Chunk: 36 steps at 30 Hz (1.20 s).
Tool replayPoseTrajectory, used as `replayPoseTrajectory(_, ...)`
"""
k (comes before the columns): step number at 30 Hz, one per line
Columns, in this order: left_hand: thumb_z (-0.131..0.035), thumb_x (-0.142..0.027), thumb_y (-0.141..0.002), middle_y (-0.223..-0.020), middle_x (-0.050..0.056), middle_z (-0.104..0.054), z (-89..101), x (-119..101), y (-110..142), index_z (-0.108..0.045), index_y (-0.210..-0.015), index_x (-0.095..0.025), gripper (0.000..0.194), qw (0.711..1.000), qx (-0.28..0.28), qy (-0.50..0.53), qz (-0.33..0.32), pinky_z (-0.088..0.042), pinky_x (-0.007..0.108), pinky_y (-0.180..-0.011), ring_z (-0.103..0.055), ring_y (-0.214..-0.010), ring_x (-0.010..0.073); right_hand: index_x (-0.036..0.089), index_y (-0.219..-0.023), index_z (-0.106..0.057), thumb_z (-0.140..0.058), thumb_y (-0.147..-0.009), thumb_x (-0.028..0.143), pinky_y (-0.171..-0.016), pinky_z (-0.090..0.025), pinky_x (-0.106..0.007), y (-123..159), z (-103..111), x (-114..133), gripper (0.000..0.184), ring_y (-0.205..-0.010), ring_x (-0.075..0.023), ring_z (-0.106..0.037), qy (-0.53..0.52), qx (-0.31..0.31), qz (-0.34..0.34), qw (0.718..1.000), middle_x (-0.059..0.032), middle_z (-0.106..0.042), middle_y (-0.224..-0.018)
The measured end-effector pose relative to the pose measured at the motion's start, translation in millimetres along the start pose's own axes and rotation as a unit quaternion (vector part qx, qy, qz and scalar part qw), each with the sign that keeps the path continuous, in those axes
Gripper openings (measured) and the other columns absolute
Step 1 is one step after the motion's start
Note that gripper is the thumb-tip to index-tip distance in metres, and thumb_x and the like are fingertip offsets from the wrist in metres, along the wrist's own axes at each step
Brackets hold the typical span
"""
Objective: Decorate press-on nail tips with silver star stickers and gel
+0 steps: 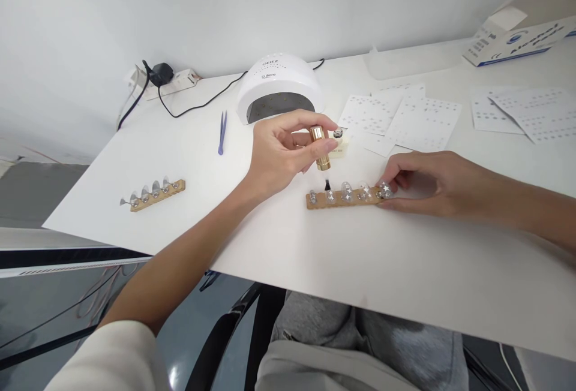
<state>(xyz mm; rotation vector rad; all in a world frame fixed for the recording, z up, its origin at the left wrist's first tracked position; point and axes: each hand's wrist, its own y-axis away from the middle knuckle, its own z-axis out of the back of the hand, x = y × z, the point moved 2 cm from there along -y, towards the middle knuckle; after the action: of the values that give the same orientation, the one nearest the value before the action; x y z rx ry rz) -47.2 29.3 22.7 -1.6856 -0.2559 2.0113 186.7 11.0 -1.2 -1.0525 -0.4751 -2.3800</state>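
Wooden strip (338, 198) with clear nail tips (346, 192): end pinched in right hand (423, 184). Left hand (285, 145) pinches gold-handled brush (323, 161), bristles (327, 185) near second tip from left.

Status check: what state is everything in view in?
Left hand, gripping the brush
Right hand, pinching the end of the right wooden strip
Brush, out of the bottle
Bottle, uncapped
Lamp, no glow visible
Box, flap raised
Tweezers, lying on the table
Left wooden strip, bearing clear nail tips
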Motion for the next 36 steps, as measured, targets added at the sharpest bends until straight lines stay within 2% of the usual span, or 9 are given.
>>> replayPoseTrajectory(8,-0.072,-0.021,-0.075,-0.071,-0.001,-0.060,1.8,1.4,0.0,-0.070,-0.084,-0.021,0.009,0.999,-0.028,-0.041,-0.011,-0.034,0.019,-0.030,-0.050,-0.041,0.0032,0.023,-0.078,-0.060,-0.073,-0.070,0.051,-0.067,-0.036,-0.031,-0.3,-0.9,-1.5,0.032,-0.071,-0.0149,-0.050,0.007,-0.010,0.003,1.000,0.0016,-0.057,-0.076)
replayPoseTrajectory(13,-0.071,-0.031,-0.078,-0.071,-0.001,-0.062,6.6,4.2,-1.6,-0.069,-0.088,-0.023,0.013,0.997,-0.045,-0.052,-0.023,-0.033,0.017,-0.029,-0.048,-0.040,0.0031,0.023,-0.079,-0.060,-0.072,-0.070,0.052,-0.068,-0.036,-0.031,0.2,-1.1,-1.6,0.033,-0.074,-0.0157,-0.050,0.003,-0.008,-0.002,1.000,0.0011,-0.058,-0.078)
replayPoseTrajectory(20,-0.073,-0.031,-0.075,-0.066,-0.002,-0.061,-0.4,-2.3,4.2,-0.071,-0.088,-0.023,0.015,1.000,0.009,-0.025,0.007,-0.033,0.017,-0.029,-0.047,-0.039,0.0025,0.024,-0.077,-0.060,-0.071,-0.069,0.057,-0.066,-0.036,-0.032,-0.3,-1.8,-1.7,0.035,-0.071,-0.0178,-0.051,0.000,-0.015,0.002,1.000,-0.0008,-0.059,-0.076)
replayPoseTrajectory(24,-0.074,-0.028,-0.074,-0.068,-0.002,-0.063,-5.1,-6.8,6.7,-0.071,-0.088,-0.024,0.014,0.999,0.027,0.001,0.027,-0.035,0.018,-0.030,-0.051,-0.041,0.0039,0.025,-0.077,-0.060,-0.069,-0.069,0.060,-0.066,-0.036,-0.033,-0.9,-1.9,-2.9,0.037,-0.071,-0.0189,-0.051,0.001,-0.012,0.002,1.000,-0.0011,-0.059,-0.076)
replayPoseTrajectory(32,-0.075,-0.026,-0.073,-0.056,-0.003,-0.059,-7.6,-9.7,8.1,-0.072,-0.088,-0.024,0.015,0.998,0.045,0.000,0.046,-0.036,0.019,-0.032,-0.055,-0.044,0.0069,0.025,-0.076,-0.059,-0.069,-0.069,0.060,-0.065,-0.036,-0.033,-1.2,-1.3,-2.1,0.037,-0.070,-0.0185,-0.051,0.007,-0.011,0.002,1.000,-0.0004,-0.059,-0.075)
replayPoseTrajectory(36,-0.075,-0.025,-0.073,-0.058,-0.003,-0.060,-7.7,-9.5,7.7,-0.072,-0.087,-0.023,0.015,0.998,0.038,-0.007,0.044,-0.038,0.019,-0.033,-0.055,-0.044,0.0067,0.025,-0.076,-0.059,-0.070,-0.070,0.058,-0.065,-0.036,-0.033,-0.8,-1.7,-1.4,0.035,-0.070,-0.0186,-0.051,0.003,-0.011,0.004,1.000,-0.0004,-0.058,-0.075)
